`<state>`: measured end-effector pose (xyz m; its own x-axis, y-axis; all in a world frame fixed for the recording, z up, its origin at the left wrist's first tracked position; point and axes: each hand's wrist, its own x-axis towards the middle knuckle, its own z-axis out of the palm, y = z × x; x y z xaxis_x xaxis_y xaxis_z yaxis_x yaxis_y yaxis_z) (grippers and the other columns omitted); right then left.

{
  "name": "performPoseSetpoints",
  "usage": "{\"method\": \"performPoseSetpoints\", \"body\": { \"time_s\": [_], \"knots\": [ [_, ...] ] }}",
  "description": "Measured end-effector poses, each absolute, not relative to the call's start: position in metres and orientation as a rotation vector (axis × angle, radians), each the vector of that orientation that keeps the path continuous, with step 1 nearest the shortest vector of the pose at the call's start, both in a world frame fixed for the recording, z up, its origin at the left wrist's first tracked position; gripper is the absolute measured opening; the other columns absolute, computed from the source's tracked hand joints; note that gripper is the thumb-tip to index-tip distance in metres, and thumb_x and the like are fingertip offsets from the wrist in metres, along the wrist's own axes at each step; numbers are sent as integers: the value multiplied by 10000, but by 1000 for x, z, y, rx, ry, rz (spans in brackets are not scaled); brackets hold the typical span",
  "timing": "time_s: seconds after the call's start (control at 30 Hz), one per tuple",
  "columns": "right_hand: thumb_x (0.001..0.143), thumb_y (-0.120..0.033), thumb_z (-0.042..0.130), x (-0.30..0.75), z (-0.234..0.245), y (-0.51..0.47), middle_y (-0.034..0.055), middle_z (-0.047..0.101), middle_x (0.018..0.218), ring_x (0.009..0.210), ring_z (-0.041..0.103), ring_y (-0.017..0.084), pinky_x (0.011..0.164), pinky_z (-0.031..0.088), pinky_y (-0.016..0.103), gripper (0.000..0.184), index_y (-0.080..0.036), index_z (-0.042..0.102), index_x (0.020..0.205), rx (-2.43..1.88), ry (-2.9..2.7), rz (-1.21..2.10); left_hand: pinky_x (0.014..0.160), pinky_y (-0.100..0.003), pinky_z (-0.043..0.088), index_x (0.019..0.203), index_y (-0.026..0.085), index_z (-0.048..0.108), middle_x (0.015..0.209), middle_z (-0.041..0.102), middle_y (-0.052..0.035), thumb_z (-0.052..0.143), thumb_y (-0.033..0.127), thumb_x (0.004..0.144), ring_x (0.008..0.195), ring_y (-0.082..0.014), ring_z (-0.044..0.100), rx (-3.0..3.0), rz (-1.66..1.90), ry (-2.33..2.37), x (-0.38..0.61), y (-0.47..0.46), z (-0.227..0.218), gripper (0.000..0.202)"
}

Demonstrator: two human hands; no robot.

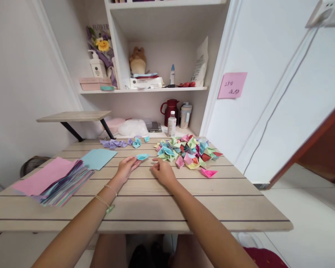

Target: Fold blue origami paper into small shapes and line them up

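Above the middle of the table, my left hand (126, 166) pinches a small light-blue folded paper boat (142, 157) between thumb and fingertips. Just right of the boat is my right hand (163, 172), its fingers loosely bent and apart, with nothing visible in them. Beyond it lies a heap of folded paper boats (188, 150) in many colours. One bright pink boat (209, 173) sits at the heap's near edge. To the left, a thick stack of coloured paper sheets (53, 180) is topped by pink, beside light-blue sheets (98, 159).
Purple folded papers (113, 144) and small blue folded pieces (136, 142) lie toward the back. A raised wooden shelf (74, 116) stands at the back left. Behind the table are a bottle (172, 124), a red jug (171, 111) and a tumbler (185, 115).
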<state>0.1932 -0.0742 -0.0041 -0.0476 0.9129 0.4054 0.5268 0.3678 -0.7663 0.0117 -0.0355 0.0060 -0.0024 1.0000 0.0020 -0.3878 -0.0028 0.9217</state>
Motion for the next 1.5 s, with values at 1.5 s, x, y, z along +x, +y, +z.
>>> {"method": "performPoseSetpoints", "body": {
  "time_s": [1.5],
  "knots": [
    [687, -334, 593, 183, -5, -84, 20, 654, 769, 613, 560, 133, 611, 435, 266, 275, -199, 618, 925, -1300, -1806, 650, 633, -352, 416, 853, 97, 629, 820, 635, -205, 359, 254, 815, 772, -296, 596, 2024, 890, 2441, -89, -23, 32, 315]
  ]
}}
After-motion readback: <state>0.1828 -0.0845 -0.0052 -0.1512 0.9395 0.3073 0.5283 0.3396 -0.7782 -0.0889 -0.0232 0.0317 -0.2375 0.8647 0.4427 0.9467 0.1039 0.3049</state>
